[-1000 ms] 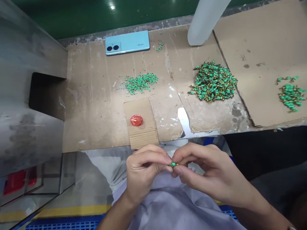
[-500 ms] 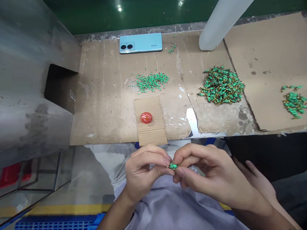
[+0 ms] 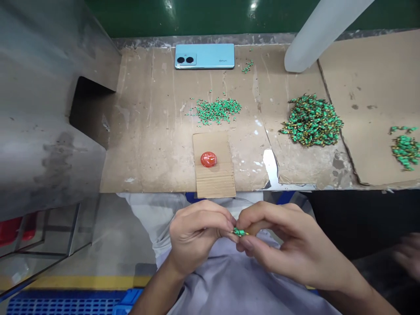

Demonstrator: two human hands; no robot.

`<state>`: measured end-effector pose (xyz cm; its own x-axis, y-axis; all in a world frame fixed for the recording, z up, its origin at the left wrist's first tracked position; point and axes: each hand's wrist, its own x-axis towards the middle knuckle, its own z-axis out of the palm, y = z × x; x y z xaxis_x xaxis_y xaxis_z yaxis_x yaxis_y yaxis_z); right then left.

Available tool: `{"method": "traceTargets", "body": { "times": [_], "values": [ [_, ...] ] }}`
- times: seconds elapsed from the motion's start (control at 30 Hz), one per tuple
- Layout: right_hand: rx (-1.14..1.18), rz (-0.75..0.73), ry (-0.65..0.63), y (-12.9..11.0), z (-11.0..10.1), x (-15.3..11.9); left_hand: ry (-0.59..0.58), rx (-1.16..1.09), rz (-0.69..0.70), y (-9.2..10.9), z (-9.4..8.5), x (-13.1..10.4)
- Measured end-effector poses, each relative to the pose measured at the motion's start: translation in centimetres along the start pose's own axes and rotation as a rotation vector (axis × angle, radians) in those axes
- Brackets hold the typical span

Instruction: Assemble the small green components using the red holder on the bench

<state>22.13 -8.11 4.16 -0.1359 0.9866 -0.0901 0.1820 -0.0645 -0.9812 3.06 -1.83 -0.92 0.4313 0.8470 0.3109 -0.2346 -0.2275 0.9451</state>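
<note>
A small green piece with yellowish metal ends point(image 3: 240, 232) is pinched between the fingertips of both hands, over my lap in front of the table edge. My left hand point(image 3: 200, 232) is closed on its left end, thumb and index finger together. On its right end, my right hand point(image 3: 285, 245) closes with thumb and index finger. The fingers cover part of the piece, so its exact kind cannot be made out. Beyond the hands, a round red lid-like dish point(image 3: 208, 159) rests on a cardboard strip point(image 3: 215, 188) at the table edge.
On the cardboard-covered table point(image 3: 147, 144) lie a pile of tiny green parts point(image 3: 218, 110), a larger green-and-gold heap point(image 3: 313, 120) and a smaller one point(image 3: 406, 152). A light blue phone point(image 3: 205, 57) lies behind. A pale tube point(image 3: 315, 39) slants down; a metal housing point(image 3: 42, 131) stands left. Another person's blurred hand point(image 3: 408, 256) is at right.
The view has shifted slightly, so the table things sit further right. Both my hands keep hold of the green piece, which shows more of its right end. The other person's hand has moved away rightward.
</note>
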Motion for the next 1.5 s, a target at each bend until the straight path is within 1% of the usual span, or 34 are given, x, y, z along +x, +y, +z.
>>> {"method": "traceTargets", "body": {
  "times": [0.1, 0.17, 0.3, 0.47, 0.6, 0.83, 1.03, 1.17, 1.37, 1.5],
  "values": [
    [-0.038, -0.035, -0.003, 0.0, 0.1, 0.2, -0.041, 0.064, -0.019, 0.3, -0.3, -0.1],
    [-0.047, -0.03, -0.026, 0.0, 0.1, 0.3, -0.06, 0.089, -0.039, 0.4, -0.4, -0.3],
    [-0.002, 0.002, -0.069, 0.0, 0.0, 0.3, -0.042, 0.053, -0.067, 0.5, -0.5, -0.5],
    [-0.008, -0.028, -0.029, 0.0, 0.3, 0.1, -0.028, -0.05, -0.067, 0.5, -0.7, 0.0],
    [-0.003, -0.037, -0.004, -0.1, 0.8, 0.1, -0.034, -0.052, -0.077, 0.6, -1.1, 0.3],
    [-0.03, -0.062, -0.028, 0.0, 1.1, 0.5, -0.025, -0.033, -0.014, 0.4, -1.5, -0.4],
    [0.017, -0.05, -0.034, 0.1, 1.5, 0.6, -0.017, -0.01, -0.012, 0.4, -1.5, -0.7],
    [0.032, -0.084, -0.027, 0.3, 1.6, 0.3, 0.024, -0.013, -0.007, 0.5, -1.5, -0.7],
    [0.022, -0.175, -0.004, 0.7, 1.6, 0.0, 0.015, -0.068, 0.023, 0.4, -1.4, -0.7],
    [-0.009, -0.23, 0.025, 1.1, 1.8, -0.1, 0.003, -0.049, 0.011, 0.5, -1.3, -0.4]
  ]
}}
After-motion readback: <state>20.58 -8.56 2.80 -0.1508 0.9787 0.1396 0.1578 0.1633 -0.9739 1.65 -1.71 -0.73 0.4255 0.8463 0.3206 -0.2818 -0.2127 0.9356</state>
